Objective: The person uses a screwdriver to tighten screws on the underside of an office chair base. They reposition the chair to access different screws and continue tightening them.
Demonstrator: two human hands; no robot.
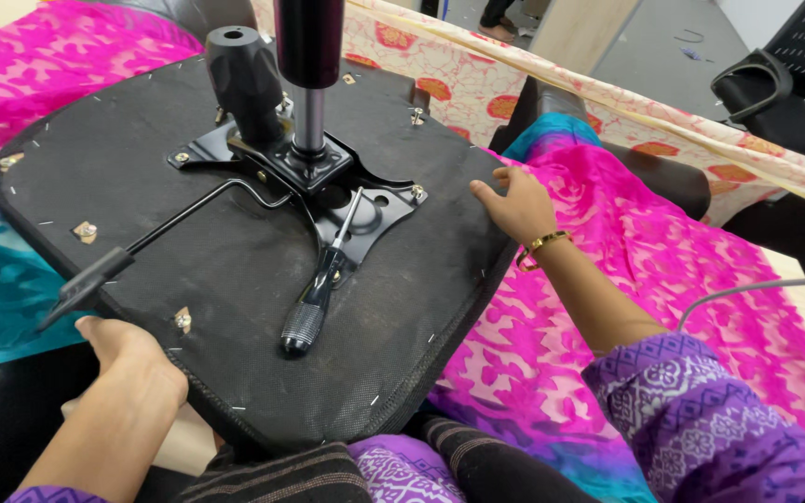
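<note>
Black fabric covers the underside of an upturned chair seat [235, 279], which lies across the person's lap and fills the middle of the view. The left hand [132, 359] grips its near left rim — thumb on top, the other fingers hidden beneath the edge. The right hand [519, 200] presses against the right rim with fingers curled over it; their tips cannot be seen. A gold bangle [540, 247] circles that wrist.

The gas-lift column [309, 56] rises from the metal mounting plate [319, 177] and is cut off at the top of the frame. Beside it stands one black knob-like cylinder [239, 74]. A single bent lever rod [170, 224] runs from the plate to a flat black paddle [86, 284] near the left hand.

One screwdriver [319, 284] with a black handle lies loose on the seat, its tip resting on the plate, well apart from both hands. Small brass-coloured fittings [86, 231] dot the fabric — at least three show clearly, others are too small to count.

Pink and turquoise patterned cloth [626, 270] spreads under and around the seat; a cream cloth with orange motifs [477, 88] lies beyond. Another black chair [784, 74] is partly cut off at the upper right.
</note>
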